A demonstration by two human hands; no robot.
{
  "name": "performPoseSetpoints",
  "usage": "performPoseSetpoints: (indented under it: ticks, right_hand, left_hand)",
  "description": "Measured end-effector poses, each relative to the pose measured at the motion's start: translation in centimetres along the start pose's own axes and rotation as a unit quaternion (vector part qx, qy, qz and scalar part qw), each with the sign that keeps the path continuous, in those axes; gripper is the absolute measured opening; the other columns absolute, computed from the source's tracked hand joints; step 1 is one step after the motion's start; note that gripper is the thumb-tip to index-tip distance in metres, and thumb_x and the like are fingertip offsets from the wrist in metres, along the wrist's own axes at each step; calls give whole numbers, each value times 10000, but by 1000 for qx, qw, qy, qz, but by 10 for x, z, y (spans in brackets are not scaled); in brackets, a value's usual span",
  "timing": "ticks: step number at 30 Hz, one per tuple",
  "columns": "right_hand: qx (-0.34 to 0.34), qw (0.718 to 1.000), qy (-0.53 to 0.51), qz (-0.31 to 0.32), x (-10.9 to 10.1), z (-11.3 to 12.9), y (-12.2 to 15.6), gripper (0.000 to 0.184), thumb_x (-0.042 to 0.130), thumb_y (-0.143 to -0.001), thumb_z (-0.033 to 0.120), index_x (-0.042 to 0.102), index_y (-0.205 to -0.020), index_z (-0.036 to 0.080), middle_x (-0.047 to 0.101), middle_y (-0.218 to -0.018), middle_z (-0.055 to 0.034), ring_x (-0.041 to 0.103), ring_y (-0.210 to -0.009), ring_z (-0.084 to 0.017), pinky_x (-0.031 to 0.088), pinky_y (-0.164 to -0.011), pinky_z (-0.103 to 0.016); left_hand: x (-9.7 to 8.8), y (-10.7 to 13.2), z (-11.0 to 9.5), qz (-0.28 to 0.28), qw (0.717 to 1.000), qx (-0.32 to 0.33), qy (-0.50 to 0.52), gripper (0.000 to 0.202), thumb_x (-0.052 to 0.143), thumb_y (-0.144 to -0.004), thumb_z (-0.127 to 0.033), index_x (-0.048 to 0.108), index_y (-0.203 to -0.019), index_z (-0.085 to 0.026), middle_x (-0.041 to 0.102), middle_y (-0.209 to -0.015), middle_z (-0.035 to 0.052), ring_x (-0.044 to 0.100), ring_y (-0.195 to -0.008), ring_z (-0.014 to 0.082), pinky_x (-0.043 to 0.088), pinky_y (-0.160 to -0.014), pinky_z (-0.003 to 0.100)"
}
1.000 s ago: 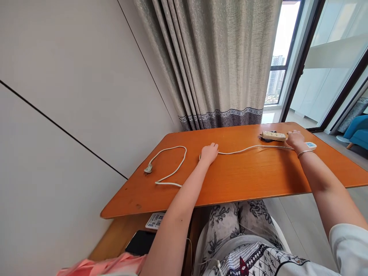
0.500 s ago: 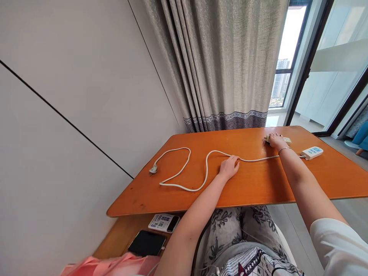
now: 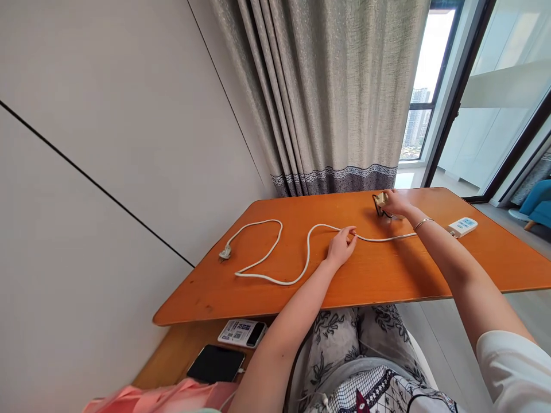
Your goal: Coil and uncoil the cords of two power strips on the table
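Observation:
A white cord (image 3: 275, 246) snakes across the orange table (image 3: 387, 275), ending in a plug (image 3: 224, 252) at the left. My left hand (image 3: 341, 248) rests on the cord near the middle, fingers curled over it. My right hand (image 3: 398, 204) is at the table's far side, closed on a cream power strip (image 3: 380, 200) lifted on end, with a dark cable under it. A white and blue device (image 3: 462, 226) lies at the cord's right end, right of my right wrist.
A grey curtain (image 3: 336, 97) hangs behind the table, with a white wall at left and a glass door at right. On a lower shelf sit a black phone (image 3: 215, 363) and a small printed box (image 3: 241, 332). A pink cloth (image 3: 155, 398) lies at the bottom left.
My left hand slid right along the cord, which now forms an extra loop. My right hand took the power strip, brought it left and tipped it up on end.

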State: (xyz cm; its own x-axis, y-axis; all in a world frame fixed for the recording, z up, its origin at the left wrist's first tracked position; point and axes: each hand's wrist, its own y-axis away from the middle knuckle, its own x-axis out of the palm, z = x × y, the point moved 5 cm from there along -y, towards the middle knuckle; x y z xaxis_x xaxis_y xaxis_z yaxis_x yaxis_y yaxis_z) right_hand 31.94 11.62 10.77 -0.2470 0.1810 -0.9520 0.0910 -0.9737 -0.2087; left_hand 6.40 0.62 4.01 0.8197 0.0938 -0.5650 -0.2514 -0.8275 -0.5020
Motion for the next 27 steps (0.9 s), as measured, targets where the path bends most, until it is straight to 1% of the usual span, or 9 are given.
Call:
performPoseSetpoints:
  ticks: [2,6,9,11,15,18,20,23,27]
  right_hand:
    - [-79,988,-116,-58,-14,29,4,684,735,-758,284,472,-1383,187,540,-1292,-143,549,-1222,-284,455,-1061,-420]
    - [-227,910,-328,-110,-46,84,28,705,795,-712,347,504,-1341,219,523,-1292,-123,581,-1185,-280,495,-1042,-468]
    - [-278,853,-420,-135,-73,112,54,680,806,-731,435,510,-1320,267,536,-1301,-104,591,-1186,-276,517,-1028,-478]
    - [-293,830,-451,-146,-91,121,73,710,813,-735,479,487,-1339,296,558,-1304,-91,598,-1184,-270,537,-1015,-466]
    - [-309,813,-461,-176,-120,121,106,752,806,-740,543,455,-1373,337,568,-1332,-67,598,-1195,-259,557,-1013,-428]
    - [-315,811,-446,-211,-132,111,123,749,781,-758,572,428,-1391,381,549,-1354,-48,590,-1212,-266,566,-1002,-429]
    - [-308,819,-422,-239,-136,104,131,755,763,-775,574,391,-1412,410,531,-1371,-36,570,-1244,-273,566,-1002,-439]
    - [-283,835,-382,-277,-140,99,144,778,740,-798,567,329,-1445,438,514,-1384,-32,538,-1288,-290,563,-998,-472]
    - [-269,825,-375,-326,-152,98,171,785,737,-794,571,319,-1447,450,528,-1358,-43,528,-1299,-332,545,-997,-552]
  left_hand:
    - [-1,-3,1,-24,998,-11,49,297,566,-890,-252,589,-1181,-200,710,-1049,57,550,-586,96,490,-667,273]
    - [4,-7,-4,-12,981,-43,186,331,556,-909,-369,572,-1186,-188,717,-974,62,536,-513,79,446,-536,237]
    - [4,-13,-11,6,950,-90,299,490,552,-915,-450,504,-1327,-190,744,-912,58,479,-409,63,415,-471,232]
    - [-3,-20,-16,15,924,-120,363,619,565,-914,-450,394,-1458,-209,762,-894,53,464,-380,60,422,-472,233]
    - [-35,-37,-19,24,869,-163,466,862,654,-852,-318,188,-1576,-290,774,-1020,43,616,-512,79,514,-602,230]
    - [-48,-40,-19,77,842,-185,501,891,674,-817,-252,204,-1573,-279,760,-1111,73,723,-687,127,564,-745,278]
    - [-43,-36,-21,119,837,-192,498,864,680,-809,-228,250,-1559,-244,736,-1186,123,751,-828,169,563,-861,331]
    - [-22,-27,-24,169,842,-192,475,883,688,-814,-235,231,-1570,-229,638,-1356,190,708,-1103,230,507,-1012,397]
    - [-5,-35,-22,175,883,-164,404,872,630,-870,-321,151,-1599,-313,386,-1590,180,541,-1353,261,459,-1080,441]
